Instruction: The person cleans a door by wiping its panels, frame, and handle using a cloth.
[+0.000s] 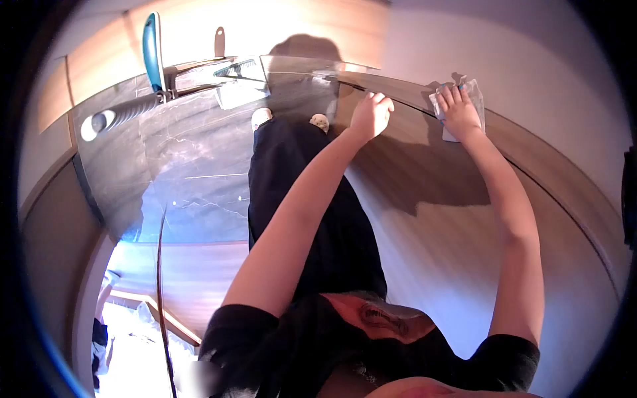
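My right hand lies with spread fingers on a white cloth, holding it against the wooden panel's upper edge. The cloth shows on both sides of the fingers. Further left, my left hand is curled closed above the panel; whatever may be inside the fingers is hidden. Both forearms reach forward from my body.
A teal-handled tool, a ribbed grey handle and a pale tray-like object are at the upper left, over dark marbled flooring. My shoes show near the panel. A thin dark cord hangs at the lower left.
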Demonstrator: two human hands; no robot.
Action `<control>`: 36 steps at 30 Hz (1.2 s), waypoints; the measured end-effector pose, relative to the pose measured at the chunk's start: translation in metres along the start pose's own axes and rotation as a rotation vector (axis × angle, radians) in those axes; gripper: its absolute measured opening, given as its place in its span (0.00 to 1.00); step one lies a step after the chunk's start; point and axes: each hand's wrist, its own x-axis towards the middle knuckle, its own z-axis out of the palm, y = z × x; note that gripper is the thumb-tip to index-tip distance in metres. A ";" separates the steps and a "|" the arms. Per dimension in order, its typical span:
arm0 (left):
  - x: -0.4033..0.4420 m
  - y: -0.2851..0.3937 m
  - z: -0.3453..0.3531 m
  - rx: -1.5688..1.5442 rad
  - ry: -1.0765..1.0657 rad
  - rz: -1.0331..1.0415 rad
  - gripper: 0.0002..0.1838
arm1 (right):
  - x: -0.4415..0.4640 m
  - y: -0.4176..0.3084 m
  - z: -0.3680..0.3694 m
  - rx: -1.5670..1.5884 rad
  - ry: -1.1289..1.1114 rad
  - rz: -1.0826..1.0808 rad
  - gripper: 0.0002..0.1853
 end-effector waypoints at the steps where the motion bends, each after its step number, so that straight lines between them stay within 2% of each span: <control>1: -0.005 -0.017 0.007 0.035 0.013 -0.002 0.03 | 0.026 -0.011 0.006 0.001 -0.022 -0.043 0.32; 3: -0.011 -0.030 0.011 0.079 -0.085 -0.149 0.03 | 0.063 -0.026 0.017 0.003 -0.072 -0.111 0.31; 4: -0.025 -0.058 0.029 0.218 -0.127 -0.110 0.04 | 0.087 -0.039 0.022 -0.002 -0.112 -0.128 0.31; 5: -0.034 -0.090 0.047 0.193 -0.099 -0.058 0.04 | 0.115 -0.051 0.029 0.036 -0.130 -0.150 0.31; 7: -0.034 -0.100 0.033 0.069 -0.052 -0.230 0.04 | 0.169 -0.074 0.044 0.116 -0.174 -0.216 0.31; 8: -0.038 -0.116 0.038 0.051 -0.042 -0.249 0.04 | 0.194 -0.087 0.051 0.140 -0.163 -0.230 0.30; 11: -0.054 -0.150 0.051 0.007 -0.041 -0.299 0.04 | 0.247 -0.125 0.072 0.033 -0.074 -0.289 0.30; 16: -0.076 -0.240 0.094 -0.039 -0.030 -0.364 0.05 | 0.362 -0.185 0.098 0.233 -0.104 -0.316 0.32; 20: -0.091 -0.282 0.133 -0.088 -0.060 -0.413 0.05 | 0.425 -0.224 0.117 0.062 -0.107 -0.321 0.33; 25: -0.100 -0.328 0.154 -0.096 -0.131 -0.389 0.03 | 0.519 -0.277 0.147 0.091 -0.093 -0.281 0.33; 29: -0.084 -0.360 0.170 0.010 -0.175 -0.446 0.02 | 0.589 -0.323 0.174 0.076 -0.092 -0.256 0.36; 30: -0.078 -0.363 0.169 0.028 -0.177 -0.449 0.03 | 0.595 -0.327 0.171 0.069 -0.091 -0.245 0.43; 33: -0.068 -0.361 0.158 -0.015 -0.142 -0.440 0.04 | 0.592 -0.327 0.168 0.091 -0.138 -0.230 0.47; 36: -0.077 -0.333 0.131 0.029 -0.050 -0.317 0.03 | 0.539 -0.315 0.157 0.030 -0.079 -0.199 0.44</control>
